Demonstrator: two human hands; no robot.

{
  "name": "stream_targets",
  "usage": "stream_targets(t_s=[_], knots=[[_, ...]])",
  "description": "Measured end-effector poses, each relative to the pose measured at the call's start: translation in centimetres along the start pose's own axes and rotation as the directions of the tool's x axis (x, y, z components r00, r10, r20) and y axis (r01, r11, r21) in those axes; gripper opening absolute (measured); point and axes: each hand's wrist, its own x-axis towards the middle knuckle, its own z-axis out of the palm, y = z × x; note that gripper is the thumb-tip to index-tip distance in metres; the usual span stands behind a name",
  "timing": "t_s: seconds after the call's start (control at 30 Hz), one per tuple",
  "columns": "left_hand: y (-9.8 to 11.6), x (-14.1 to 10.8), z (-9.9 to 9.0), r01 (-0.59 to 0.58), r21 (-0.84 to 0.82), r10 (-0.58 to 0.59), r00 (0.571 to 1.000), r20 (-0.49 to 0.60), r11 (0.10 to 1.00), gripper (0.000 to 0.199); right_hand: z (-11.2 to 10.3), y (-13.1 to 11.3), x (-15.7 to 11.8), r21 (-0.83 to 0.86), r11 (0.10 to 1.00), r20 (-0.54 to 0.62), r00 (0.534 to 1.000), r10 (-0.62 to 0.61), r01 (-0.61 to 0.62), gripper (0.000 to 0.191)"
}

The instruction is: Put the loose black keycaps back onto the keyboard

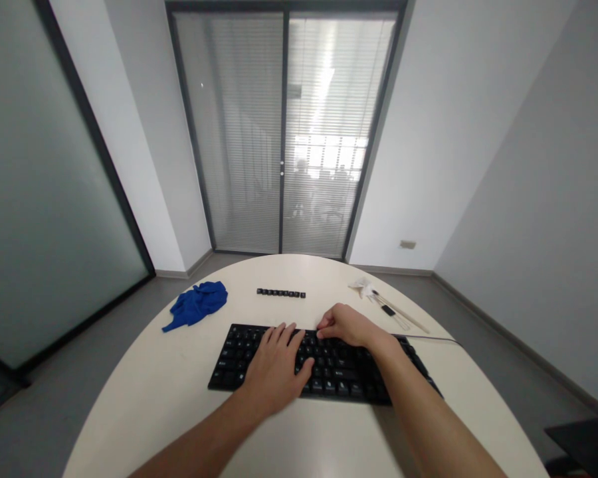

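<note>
A black keyboard [229,362] lies across the pale round table [144,398]. Spread over its left and middle keys is my left hand [278,372], fingers apart and holding nothing. My right hand [346,325] is at the keyboard's top edge, right of the left hand, with thumb and fingertips pinched together; whatever is between them is too small to make out. Beyond the keyboard sits a short row of loose black keycaps [281,293].
A crumpled blue cloth [199,304] lies at the table's left. Thin sticks [403,312], a wire tool [401,322] and a crumpled white wrapper [363,287] are at the right. A cable [433,338] runs off the right edge.
</note>
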Motion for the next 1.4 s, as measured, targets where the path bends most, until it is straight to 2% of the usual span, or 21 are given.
stream_targets(t_s=[0.43,0.63,0.83,0.93,1.07,1.2,1.3,1.4], knots=[[0.0,0.0,0.0,0.001,0.002,-0.001,1.000,-0.002,1.000,0.052,0.5,0.2,0.3,-0.023,1.000,-0.018,1.000,0.019,-0.019,0.013],[0.1,-0.1,-0.3,-0.001,-0.008,0.001,1.000,0.000,1.000,0.052,0.3,-0.1,0.0,-0.041,0.999,-0.013,1.000,-0.011,0.011,0.012],[0.0,-0.1,-0.2,0.006,-0.026,-0.006,1.000,-0.007,1.000,0.052,0.8,-0.4,0.2,-0.077,0.997,-0.079,0.996,-0.037,0.031,0.029],[-0.1,-0.1,-0.2,0.003,-0.036,-0.004,1.000,-0.021,0.999,0.053,1.8,0.0,1.3,-0.078,0.997,-0.138,0.990,-0.028,0.018,0.028],[-0.2,-0.1,0.0,-0.001,-0.041,-0.001,0.999,-0.039,0.999,0.052,2.7,0.4,3.9,-0.084,0.996,-0.189,0.982,0.026,-0.043,0.049],[-0.2,-0.1,0.1,0.005,-0.041,-0.006,0.999,-0.040,0.999,0.052,2.7,0.2,6.9,-0.118,0.989,-0.218,0.974,0.060,-0.087,0.062],[-0.2,0.0,0.0,0.005,-0.047,-0.007,0.999,-0.047,0.999,0.051,2.9,-0.3,8.5,-0.159,0.981,-0.255,0.964,0.070,-0.113,0.058],[-0.2,0.0,-0.2,0.005,-0.052,-0.008,0.999,-0.047,0.999,0.050,3.4,-0.6,8.9,-0.192,0.971,-0.299,0.951,0.082,-0.144,0.040]])
